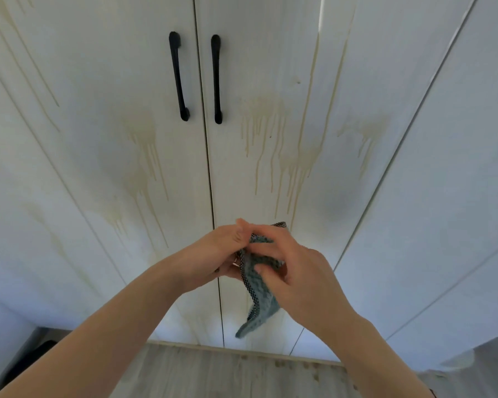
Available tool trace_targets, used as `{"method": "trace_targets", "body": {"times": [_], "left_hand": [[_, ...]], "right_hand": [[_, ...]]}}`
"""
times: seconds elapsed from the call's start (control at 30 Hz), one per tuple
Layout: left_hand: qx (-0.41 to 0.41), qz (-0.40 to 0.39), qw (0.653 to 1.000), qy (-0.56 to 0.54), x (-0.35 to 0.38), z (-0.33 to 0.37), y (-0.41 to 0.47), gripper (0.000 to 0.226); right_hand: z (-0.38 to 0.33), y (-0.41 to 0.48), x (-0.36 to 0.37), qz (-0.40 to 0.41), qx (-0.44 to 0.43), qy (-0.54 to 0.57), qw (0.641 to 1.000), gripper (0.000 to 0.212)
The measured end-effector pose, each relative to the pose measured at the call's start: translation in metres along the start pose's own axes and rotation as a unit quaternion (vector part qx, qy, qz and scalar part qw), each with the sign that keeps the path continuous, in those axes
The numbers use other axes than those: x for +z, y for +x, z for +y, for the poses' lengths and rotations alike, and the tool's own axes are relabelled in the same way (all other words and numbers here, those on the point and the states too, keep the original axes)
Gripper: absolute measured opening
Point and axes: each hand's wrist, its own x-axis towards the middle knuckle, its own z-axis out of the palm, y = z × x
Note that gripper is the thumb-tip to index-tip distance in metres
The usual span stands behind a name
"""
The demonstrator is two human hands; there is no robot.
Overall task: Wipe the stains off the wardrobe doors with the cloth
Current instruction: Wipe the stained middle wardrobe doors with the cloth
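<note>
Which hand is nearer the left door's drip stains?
Left. The left hand is just right of those stains; the right hand lies farther right, past the seam.

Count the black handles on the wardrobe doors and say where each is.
2. The left handle sits on the left door, the right handle on the right door, beside the central gap. Further doors run out of frame, so more may be hidden.

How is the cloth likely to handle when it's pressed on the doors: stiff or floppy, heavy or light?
Probably floppy: the cloth hangs limp and folded below the left hand and right hand. Likely light: fingers alone hold it up. Its ribbed weave should drag on the door rather than slide.
</note>
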Motion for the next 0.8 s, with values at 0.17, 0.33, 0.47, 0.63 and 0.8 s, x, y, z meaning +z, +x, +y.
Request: {"method": "trace_targets", "body": {"times": [0.17, 0.33, 0.47, 0.63, 0.8], "left_hand": [[0.026, 0.097, 0.993, 0.058, 0.004, 0.010, 0.009, 0.028], [0.036, 0.120, 0.988, 0.095, -0.001, 0.027, 0.007, 0.021], [0.014, 0.174, 0.963, 0.206, -0.009, 0.035, 0.012, 0.014], [-0.019, 0.210, 0.943, 0.258, -0.010, 0.030, 0.015, 0.024], [0.050, 0.258, 0.956, -0.129, 0.005, 0.008, 0.028, 0.079]], "right_hand": [[0.020, 0.002, -0.004, 0.192, 0.074, 0.057, 0.977, 0.049], [0.049, 0.002, -0.002, -0.026, 0.240, 0.366, 0.898, 0.061], [0.051, -0.003, -0.001, 0.010, 0.222, 0.394, 0.892, 0.046], [0.050, -0.004, -0.012, 0.084, 0.213, 0.394, 0.890, 0.026], [0.049, -0.006, -0.009, 0.109, 0.287, 0.471, 0.827, 0.036]]}}
